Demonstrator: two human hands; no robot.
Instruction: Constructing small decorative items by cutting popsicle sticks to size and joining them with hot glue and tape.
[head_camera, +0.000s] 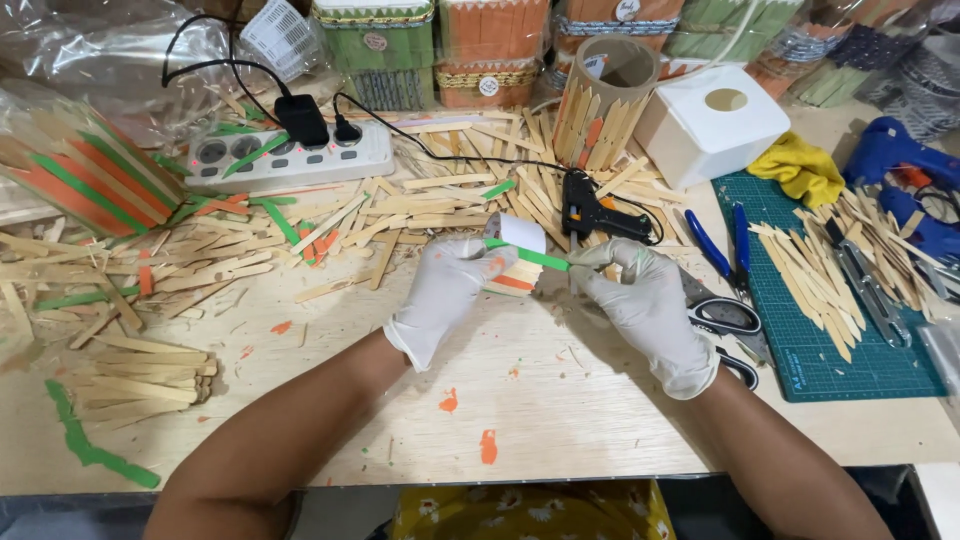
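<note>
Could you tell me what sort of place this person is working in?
Probably a small craft workshop: loose wooden sticks litter the table, a black glue gun lies plugged in, a green cutting mat holds more sticks, and finished stick-covered containers line the back.

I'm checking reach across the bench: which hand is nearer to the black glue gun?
Right. The right hand lies just below the glue gun, a little to its right; the left hand is further off, down and to the left, across the green stick both hands hold.
</note>
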